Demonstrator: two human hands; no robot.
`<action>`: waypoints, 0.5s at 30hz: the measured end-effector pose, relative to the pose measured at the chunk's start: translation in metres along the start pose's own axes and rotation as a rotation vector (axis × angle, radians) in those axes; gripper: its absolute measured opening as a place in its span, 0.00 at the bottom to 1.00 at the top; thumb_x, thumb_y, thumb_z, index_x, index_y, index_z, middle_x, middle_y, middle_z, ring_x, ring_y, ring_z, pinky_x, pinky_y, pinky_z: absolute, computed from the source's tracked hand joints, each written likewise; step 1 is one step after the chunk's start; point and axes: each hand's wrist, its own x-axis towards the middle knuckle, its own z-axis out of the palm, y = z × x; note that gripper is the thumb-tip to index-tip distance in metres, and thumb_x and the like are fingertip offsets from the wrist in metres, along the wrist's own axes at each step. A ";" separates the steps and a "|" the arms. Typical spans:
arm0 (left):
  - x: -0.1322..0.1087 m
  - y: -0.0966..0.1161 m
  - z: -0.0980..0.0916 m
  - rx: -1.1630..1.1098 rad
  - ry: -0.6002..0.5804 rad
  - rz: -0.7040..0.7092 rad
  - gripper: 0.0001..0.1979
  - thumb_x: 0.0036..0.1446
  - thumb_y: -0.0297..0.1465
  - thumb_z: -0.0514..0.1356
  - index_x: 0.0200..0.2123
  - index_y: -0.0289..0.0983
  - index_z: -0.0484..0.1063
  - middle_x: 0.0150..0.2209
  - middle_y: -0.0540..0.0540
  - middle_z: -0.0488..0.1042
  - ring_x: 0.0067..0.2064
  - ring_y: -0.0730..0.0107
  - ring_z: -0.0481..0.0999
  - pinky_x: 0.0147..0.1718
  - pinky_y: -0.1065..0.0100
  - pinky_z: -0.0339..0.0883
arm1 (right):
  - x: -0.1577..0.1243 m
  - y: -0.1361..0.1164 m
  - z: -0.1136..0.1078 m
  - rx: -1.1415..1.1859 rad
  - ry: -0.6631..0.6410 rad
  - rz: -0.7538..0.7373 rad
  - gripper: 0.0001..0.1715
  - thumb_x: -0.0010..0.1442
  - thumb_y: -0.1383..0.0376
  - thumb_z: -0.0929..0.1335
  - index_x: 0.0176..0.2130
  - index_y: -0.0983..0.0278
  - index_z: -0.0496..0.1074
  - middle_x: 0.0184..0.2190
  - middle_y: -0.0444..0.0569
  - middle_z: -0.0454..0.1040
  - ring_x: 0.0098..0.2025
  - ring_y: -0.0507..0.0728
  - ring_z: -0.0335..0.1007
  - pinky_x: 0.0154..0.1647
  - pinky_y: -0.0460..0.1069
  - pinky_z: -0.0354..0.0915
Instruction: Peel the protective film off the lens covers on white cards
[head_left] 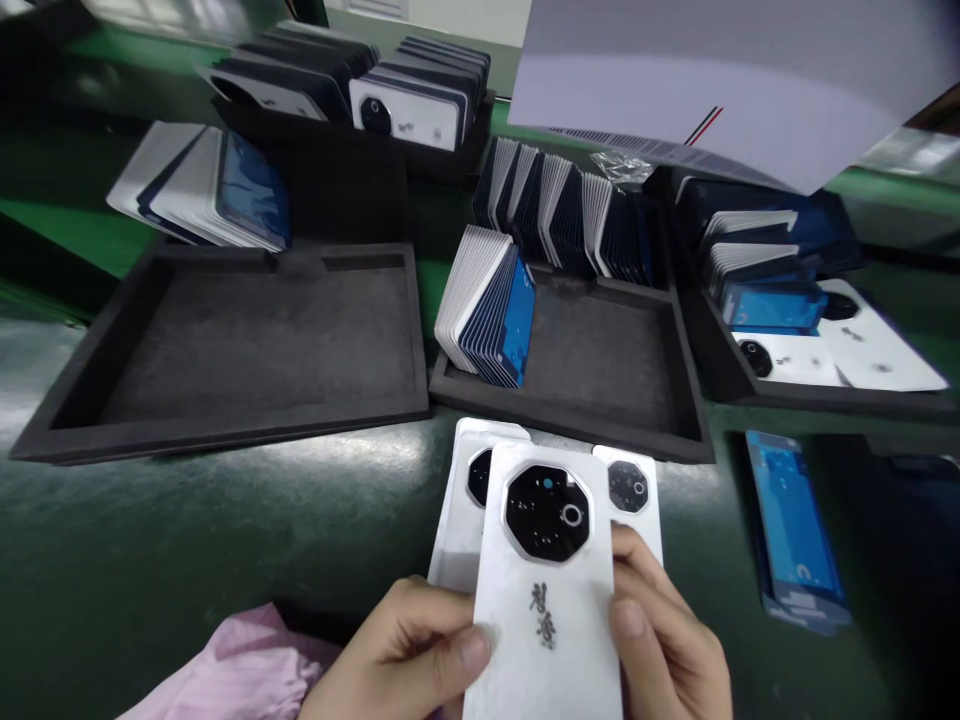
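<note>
Both my hands grip a fan of white phone back covers [551,590] low in the middle of the view. The top cover shows a black octagonal camera plate and dark lettering. My left hand [409,655] clasps the left edge, thumb pressed on the top cover. On the right edge, my right hand [664,640] pinches with its thumb on the face. Two more covers peek out behind, each with its own camera plate.
A black foam tray [225,345] lies at left. A second tray [600,365] holds rows of upright covers [487,305]. More stacks fill trays at back and right. A blue-film cover [795,525] lies on the green bench at right. A white sheet [712,70] hangs overhead.
</note>
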 end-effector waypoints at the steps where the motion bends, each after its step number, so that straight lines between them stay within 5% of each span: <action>1: 0.003 0.000 -0.002 0.040 -0.027 -0.007 0.22 0.54 0.53 0.71 0.25 0.40 0.85 0.21 0.52 0.74 0.24 0.73 0.70 0.26 0.74 0.67 | 0.004 0.002 -0.004 -0.053 0.049 -0.013 0.18 0.71 0.56 0.67 0.35 0.57 0.83 0.40 0.48 0.77 0.40 0.56 0.74 0.38 0.50 0.66; 4: 0.010 0.001 -0.004 0.188 -0.077 -0.002 0.27 0.62 0.53 0.64 0.22 0.37 0.80 0.19 0.53 0.68 0.24 0.73 0.65 0.27 0.73 0.67 | 0.016 0.009 -0.018 -0.151 0.387 -0.135 0.10 0.67 0.63 0.71 0.33 0.60 0.80 0.37 0.47 0.77 0.44 0.56 0.74 0.48 0.51 0.66; 6: 0.011 0.002 -0.003 0.299 -0.070 0.006 0.28 0.66 0.50 0.62 0.20 0.37 0.76 0.19 0.54 0.62 0.24 0.73 0.61 0.27 0.73 0.66 | 0.020 0.011 -0.026 -0.039 0.543 -0.210 0.05 0.63 0.68 0.73 0.34 0.60 0.77 0.34 0.45 0.76 0.39 0.55 0.72 0.43 0.50 0.68; 12: 0.005 -0.005 0.003 0.507 -0.023 0.039 0.21 0.65 0.44 0.61 0.22 0.39 0.76 0.23 0.53 0.59 0.30 0.67 0.64 0.32 0.70 0.63 | 0.016 0.005 -0.032 0.155 0.318 -0.019 0.09 0.59 0.65 0.77 0.39 0.59 0.75 0.28 0.41 0.75 0.29 0.52 0.74 0.29 0.45 0.73; 15: 0.008 -0.005 0.003 0.531 -0.142 0.053 0.24 0.69 0.42 0.58 0.21 0.39 0.67 0.22 0.54 0.54 0.27 0.70 0.58 0.28 0.69 0.56 | 0.012 0.002 -0.027 0.101 0.221 0.043 0.08 0.59 0.65 0.77 0.38 0.57 0.77 0.29 0.41 0.77 0.30 0.49 0.76 0.32 0.41 0.74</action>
